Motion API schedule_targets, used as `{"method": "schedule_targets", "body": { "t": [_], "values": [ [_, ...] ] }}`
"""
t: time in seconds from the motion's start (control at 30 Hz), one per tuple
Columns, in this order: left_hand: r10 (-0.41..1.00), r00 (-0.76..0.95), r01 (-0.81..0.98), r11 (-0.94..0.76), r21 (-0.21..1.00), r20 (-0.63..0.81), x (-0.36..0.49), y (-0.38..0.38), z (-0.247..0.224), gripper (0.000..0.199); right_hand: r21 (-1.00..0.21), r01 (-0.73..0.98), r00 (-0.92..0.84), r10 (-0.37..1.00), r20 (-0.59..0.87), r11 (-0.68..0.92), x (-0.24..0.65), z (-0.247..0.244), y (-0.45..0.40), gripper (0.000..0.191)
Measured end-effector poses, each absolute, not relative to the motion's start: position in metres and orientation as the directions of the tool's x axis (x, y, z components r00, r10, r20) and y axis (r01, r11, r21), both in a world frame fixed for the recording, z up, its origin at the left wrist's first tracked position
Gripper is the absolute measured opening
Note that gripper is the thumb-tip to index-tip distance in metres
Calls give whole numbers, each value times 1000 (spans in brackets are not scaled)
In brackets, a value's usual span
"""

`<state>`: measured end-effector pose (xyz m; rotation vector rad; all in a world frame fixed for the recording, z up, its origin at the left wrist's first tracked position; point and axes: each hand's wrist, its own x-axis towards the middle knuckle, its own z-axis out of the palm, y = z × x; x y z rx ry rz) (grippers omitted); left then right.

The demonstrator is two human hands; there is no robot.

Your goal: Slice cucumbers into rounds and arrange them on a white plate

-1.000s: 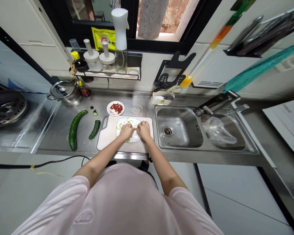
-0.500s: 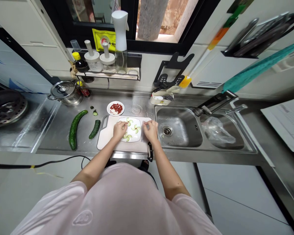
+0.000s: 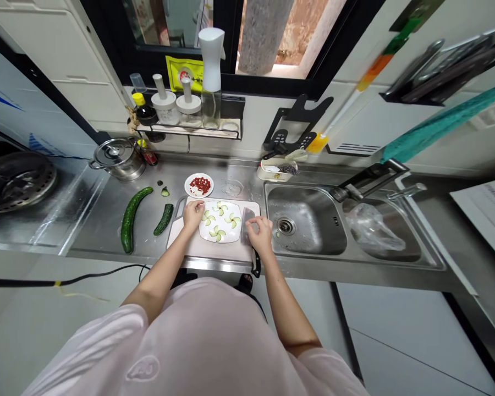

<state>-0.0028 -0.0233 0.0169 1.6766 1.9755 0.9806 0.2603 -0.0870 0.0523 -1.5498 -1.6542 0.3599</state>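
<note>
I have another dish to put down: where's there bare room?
Best, bare steel counter left of the long cucumber, nearer you than the lidded pot. A narrower strip parts that cucumber from the short one. The cutting board is crowded: plate, knife, left hand, right hand.

Pot (image 3: 124,165) and sink (image 3: 311,220)
The pot stands by a bottle (image 3: 149,156); a clear bag (image 3: 373,226) lies in the sink.

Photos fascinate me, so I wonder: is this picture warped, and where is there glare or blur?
Head view: warped-looking, with the window frame leaning at a slant; head view: pale streaks of glare on the steel counter; head view: the teal cloth at right looks soft, while the green-edged slices read fairly clearly.
</note>
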Motion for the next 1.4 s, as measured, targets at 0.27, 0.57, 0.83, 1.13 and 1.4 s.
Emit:
{"method": "schedule_targets", "body": {
  "t": [0.27, 0.57, 0.83, 1.13, 1.4],
  "values": [
    [911, -406, 731, 275, 625, 74, -31, 22, 13, 30, -710, 680, 91, 941, 327, 181, 257, 51, -95, 16],
    [917, -398, 831, 368, 417, -16, -56, 61, 18, 33, -705, 695, 108, 949, 297, 141, 262, 44, -99, 16],
    [959, -282, 913, 276, 299, -25, -58, 81, 20, 30, -711, 694, 103, 961, 257, 116, 262, 45, -101, 16],
    [991, -121, 945, 133, 299, -58, -38, 88, 18, 32, -715, 690, 93, 965, 245, 115, 260, 46, -99, 15],
    [995, -79, 962, 93, 258, -63, -32, 91, 19, 26, -715, 690, 105, 963, 250, 111, 262, 44, -98, 16]
  ]
}}
